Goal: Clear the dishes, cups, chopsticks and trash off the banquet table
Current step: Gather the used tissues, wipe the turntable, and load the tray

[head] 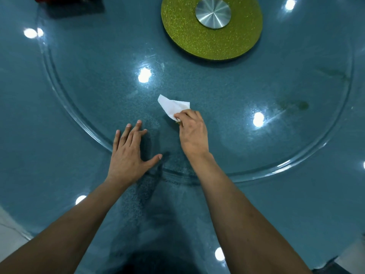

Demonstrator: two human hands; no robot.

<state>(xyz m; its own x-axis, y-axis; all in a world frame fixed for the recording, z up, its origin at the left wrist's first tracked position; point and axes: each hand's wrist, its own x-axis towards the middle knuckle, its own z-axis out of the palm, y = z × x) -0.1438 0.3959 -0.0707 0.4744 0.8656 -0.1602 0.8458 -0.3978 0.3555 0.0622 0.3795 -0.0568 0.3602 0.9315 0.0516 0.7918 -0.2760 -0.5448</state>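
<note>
on glass turntable (296, 155), right hand (192, 133) pinches white napkin (171, 106).

Green glitter disc (197, 42) w/ metal hub (213, 12); dark red object (75, 5) far left.

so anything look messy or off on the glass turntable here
Yes. A dark greenish smear marks the glass turntable at right, with a fainter streak farther up. The right hand pinches a white napkin near centre.

A teal speckled table (59, 175) is carrying a round glass turntable (296, 135), resting on a glittery gold disc (197, 42) with a metal hub (213, 12). A white napkin (171, 105) is lying on the glass.
</note>
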